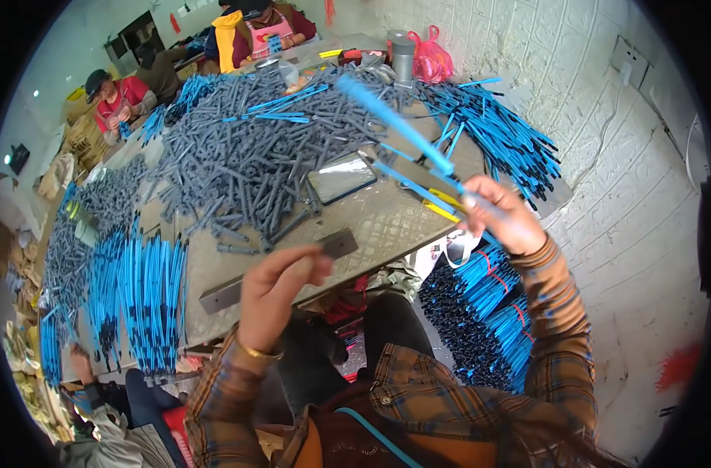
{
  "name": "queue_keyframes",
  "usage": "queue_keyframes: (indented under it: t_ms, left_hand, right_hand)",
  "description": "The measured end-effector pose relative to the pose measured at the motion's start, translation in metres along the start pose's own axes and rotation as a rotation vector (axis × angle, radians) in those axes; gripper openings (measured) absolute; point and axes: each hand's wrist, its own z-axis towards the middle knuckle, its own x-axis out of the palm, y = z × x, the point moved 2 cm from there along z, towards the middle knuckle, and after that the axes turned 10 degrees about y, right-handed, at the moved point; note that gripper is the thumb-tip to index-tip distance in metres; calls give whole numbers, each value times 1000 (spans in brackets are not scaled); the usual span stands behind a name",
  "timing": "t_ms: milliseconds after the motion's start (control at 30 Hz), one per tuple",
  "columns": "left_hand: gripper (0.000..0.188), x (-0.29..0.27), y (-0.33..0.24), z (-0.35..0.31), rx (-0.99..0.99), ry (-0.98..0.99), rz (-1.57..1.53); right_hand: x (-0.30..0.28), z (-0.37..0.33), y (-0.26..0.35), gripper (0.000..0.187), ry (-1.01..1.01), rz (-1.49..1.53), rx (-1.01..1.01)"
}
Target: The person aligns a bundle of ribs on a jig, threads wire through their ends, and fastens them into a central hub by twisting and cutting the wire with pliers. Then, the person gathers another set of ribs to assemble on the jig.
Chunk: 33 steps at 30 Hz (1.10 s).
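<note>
My right hand (505, 217) is closed around a thin blue rod (458, 184), smeared by motion, over the right side of the table. A longer blurred blue stick (394, 117) slants up and left just beyond it; whether the two are one piece I cannot tell. My left hand (281, 288) hovers above the table's near edge, fingers curled and thumb pressed in; anything between its fingertips is hidden. Behind that hand lies a flat dark metal bar (341, 244). A phone-like dark slab with a shiny face (343, 181) rests between the hands, farther back.
A big heap of grey ribbed plugs (254, 132) covers the table's middle. Blue rods with dark ends lie in stacks at left (152, 296) and far right (496, 132). More bundled rods (480, 312) sit below the table. Co-workers (121, 101) sit along the far side.
</note>
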Motion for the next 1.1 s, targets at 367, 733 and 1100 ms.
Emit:
queue_keyframes:
  t_ms: [367, 733, 1100]
  left_hand:
    - [14, 31, 10, 15, 225, -127, -386]
    - [15, 37, 19, 11, 219, 137, -983]
    - [25, 36, 25, -27, 13, 254, -964]
  right_hand:
    - [115, -12, -35, 12, 275, -81, -143]
    - [8, 14, -68, 26, 177, -240, -113]
    - [-176, 35, -75, 12, -572, -1781, 243]
